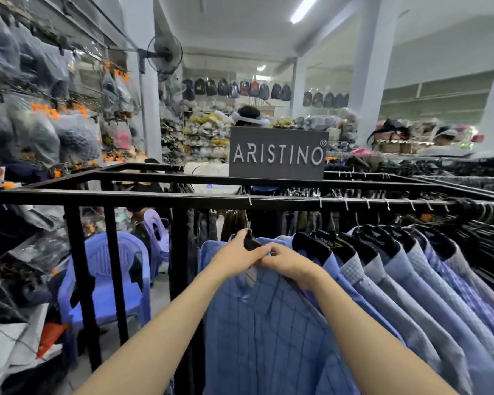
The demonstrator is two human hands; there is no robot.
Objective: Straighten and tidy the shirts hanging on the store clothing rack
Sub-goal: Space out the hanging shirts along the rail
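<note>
A blue checked shirt [268, 323] hangs first in line on the black rack rail [154, 198], on a black hanger [251, 243]. My left hand [237, 256] grips the collar and hanger neck from the left. My right hand [290, 265] is closed on the collar from the right, fingertips meeting the left hand. Behind it to the right hangs a tight row of several pale blue and lilac shirts [411, 280] on black hangers, their metal hooks over the rail.
A grey ARISTINO sign [277, 153] stands on the rack top. Purple plastic chairs [109, 275] sit left of the rack's black uprights [80, 280]. Bagged goods fill the left wall. Empty black hangers [488, 232] crowd the far right. People stand beyond the rack.
</note>
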